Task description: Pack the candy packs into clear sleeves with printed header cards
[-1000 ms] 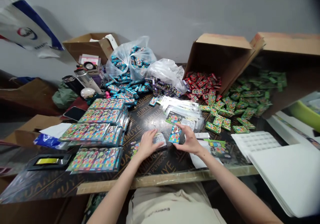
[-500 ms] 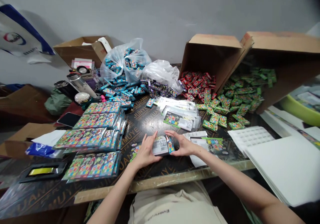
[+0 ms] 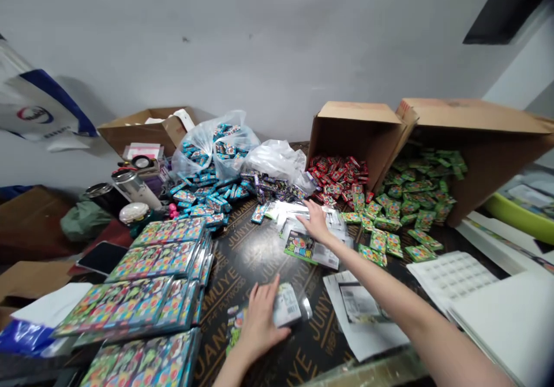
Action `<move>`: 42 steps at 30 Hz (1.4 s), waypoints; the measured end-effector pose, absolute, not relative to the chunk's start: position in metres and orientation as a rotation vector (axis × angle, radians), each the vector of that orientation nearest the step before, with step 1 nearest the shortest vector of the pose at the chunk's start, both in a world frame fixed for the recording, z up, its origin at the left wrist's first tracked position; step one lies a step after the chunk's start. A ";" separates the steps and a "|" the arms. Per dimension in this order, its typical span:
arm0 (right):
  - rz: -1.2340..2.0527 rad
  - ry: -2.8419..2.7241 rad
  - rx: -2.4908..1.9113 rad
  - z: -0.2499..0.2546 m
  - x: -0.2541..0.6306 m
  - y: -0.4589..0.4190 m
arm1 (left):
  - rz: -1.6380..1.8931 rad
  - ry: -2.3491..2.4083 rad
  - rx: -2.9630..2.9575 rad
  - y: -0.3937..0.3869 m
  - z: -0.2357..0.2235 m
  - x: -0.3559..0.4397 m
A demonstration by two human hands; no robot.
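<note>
My left hand (image 3: 261, 320) lies over a flat printed packet (image 3: 287, 305) on the table, its thumb and fingers spanning the packet's two long edges. Part of that packet is hidden under the palm. Stretched forward, my right hand (image 3: 315, 221) is over the pile of flat clear-and-printed sleeves (image 3: 305, 247), fingers apart with nothing seen in them. Just beyond it lie small purple boxes (image 3: 270, 188) and red boxes (image 3: 337, 175). Green boxes (image 3: 415, 194) spread to its right, and blue boxes (image 3: 208, 194) are heaped to the left.
Stacks of filled packets (image 3: 151, 300) stand at left, beside a phone (image 3: 104, 258) and steel flasks (image 3: 134, 188). Two cartons (image 3: 355, 110) lie on their sides at the back right. White sheets (image 3: 502, 318) and a paper with a printed sleeve (image 3: 363, 318) lie at right.
My right hand has left the packet and moved forward to the sleeve pile. My left hand stays at the packet. The view has tilted up, so the table sits lower.
</note>
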State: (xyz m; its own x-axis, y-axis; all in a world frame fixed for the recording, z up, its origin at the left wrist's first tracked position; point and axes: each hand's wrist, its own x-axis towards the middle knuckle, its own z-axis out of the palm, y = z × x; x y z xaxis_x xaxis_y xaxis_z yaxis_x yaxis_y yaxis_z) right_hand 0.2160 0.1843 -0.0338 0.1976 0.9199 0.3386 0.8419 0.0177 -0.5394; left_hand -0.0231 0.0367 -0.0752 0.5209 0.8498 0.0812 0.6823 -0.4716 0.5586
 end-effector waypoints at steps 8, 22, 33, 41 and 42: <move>0.143 -1.506 -1.921 -0.027 0.229 0.278 | 0.364 1.202 2.170 0.024 -0.089 -0.019; 0.421 -2.212 -1.056 -0.008 0.184 0.033 | 0.816 0.987 0.766 0.057 -0.020 0.013; 0.402 -2.135 -1.258 -0.036 0.216 0.020 | 0.453 1.248 2.263 0.023 -0.049 -0.017; 0.498 -2.198 -1.235 -0.049 0.225 0.007 | 0.469 1.268 2.421 0.014 -0.054 -0.031; 0.561 -2.203 -1.197 -0.048 0.225 0.006 | 0.478 1.237 2.419 0.015 -0.052 -0.031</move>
